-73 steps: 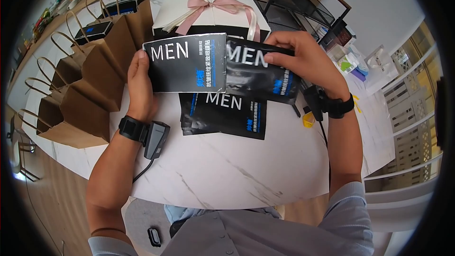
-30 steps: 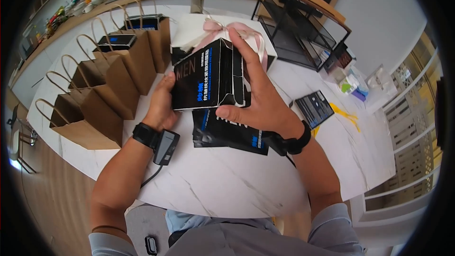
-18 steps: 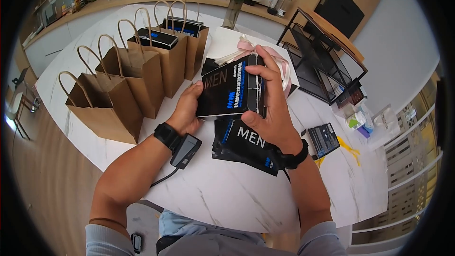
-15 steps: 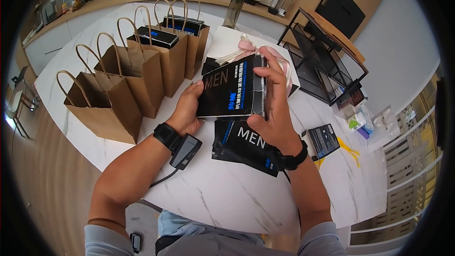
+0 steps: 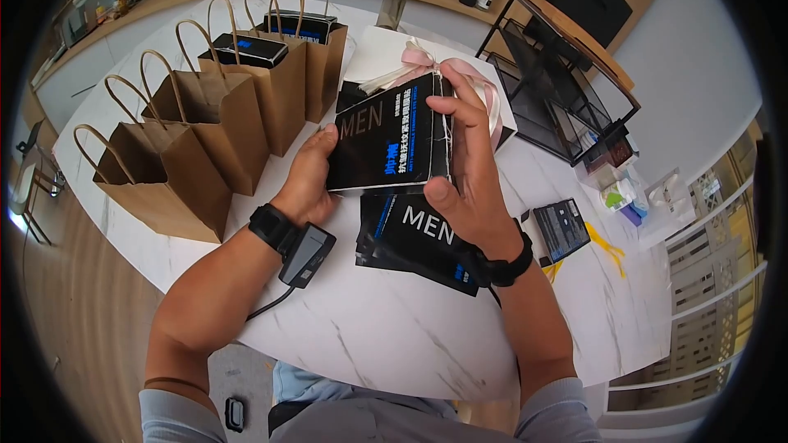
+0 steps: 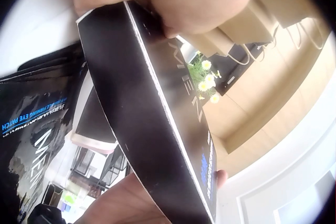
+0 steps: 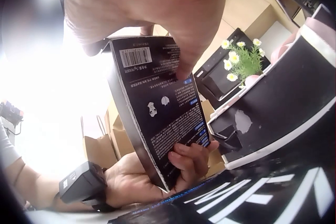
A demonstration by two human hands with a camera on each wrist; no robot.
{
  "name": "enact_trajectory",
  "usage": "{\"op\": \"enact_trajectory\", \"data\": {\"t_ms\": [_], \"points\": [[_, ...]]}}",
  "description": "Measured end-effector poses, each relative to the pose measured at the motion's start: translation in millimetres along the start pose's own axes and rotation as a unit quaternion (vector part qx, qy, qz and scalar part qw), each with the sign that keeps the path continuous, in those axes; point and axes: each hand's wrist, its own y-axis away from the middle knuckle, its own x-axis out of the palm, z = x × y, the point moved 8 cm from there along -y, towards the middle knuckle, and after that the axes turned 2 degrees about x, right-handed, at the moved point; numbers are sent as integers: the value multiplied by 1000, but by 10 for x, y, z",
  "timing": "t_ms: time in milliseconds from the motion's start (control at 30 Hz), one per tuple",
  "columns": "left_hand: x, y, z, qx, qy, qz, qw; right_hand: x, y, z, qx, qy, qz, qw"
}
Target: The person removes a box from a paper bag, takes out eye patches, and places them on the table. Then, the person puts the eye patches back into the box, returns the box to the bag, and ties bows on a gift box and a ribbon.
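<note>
A black eye patch box [image 5: 382, 139] marked MEN is tilted above the table between both hands. My left hand [image 5: 308, 172] grips its left end, thumb on the front and fingers curled round the back, as the right wrist view shows. My right hand [image 5: 476, 180] spans the right end, fingers at the far corner and thumb at the near one, over the end flap. Small print and a barcode [image 7: 135, 56] cover the box's back. Below it lie several overlapping black MEN pouches [image 5: 419, 226]. The box's inside is hidden.
Brown paper bags [image 5: 164, 184] stand in a row on the left, two with black boxes at their tops. Behind is a white gift box [image 5: 384, 47] with a pink ribbon. At right lie a flat black printed packet [image 5: 561, 231] and yellow strips [image 5: 606, 256], before a black rack [image 5: 542, 82].
The right hand held a black pouch beside the box earlier; now it is on the box's end. Flaps that stood out there lie flatter. Lately the hands barely moved.
</note>
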Motion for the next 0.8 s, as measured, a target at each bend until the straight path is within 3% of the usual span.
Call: {"op": "enact_trajectory", "data": {"t_ms": [33, 100, 167, 233, 333, 433, 467, 633, 700, 800], "points": [[9, -2, -14, 5, 1, 10, 1000, -8, -6, -6, 1, -1, -1, 1000], [3, -14, -19, 11, 2, 16, 1000, 15, -18, 20, -20, 111, 24, 993], [37, 5, -24, 16, 4, 24, 1000, 59, -24, 92, -12, 114, 39, 993], [20, 39, -55, 20, -4, -13, 1000, 91, -35, 96, 23, 109, 43, 993], [11, 1, -69, 55, 11, 6, 998, 70, -33, 128, 83, 150, 71, 983], [93, 12, -87, 90, 41, 46, 994, 2, -64, 94, 130, 152, -7, 980], [119, 17, -104, 92, 37, 66, 993, 4, -99, 118, 131, 207, -25, 969], [153, 34, -109, 108, 56, 65, 990, -97, -269, -24, 144, 305, 15, 941], [177, 29, -92, 121, 66, 74, 988, -186, -300, -161, 218, 307, 15, 926], [308, 194, -178, 122, 32, 61, 990, -102, -327, -124, 167, 327, -32, 929]]}}
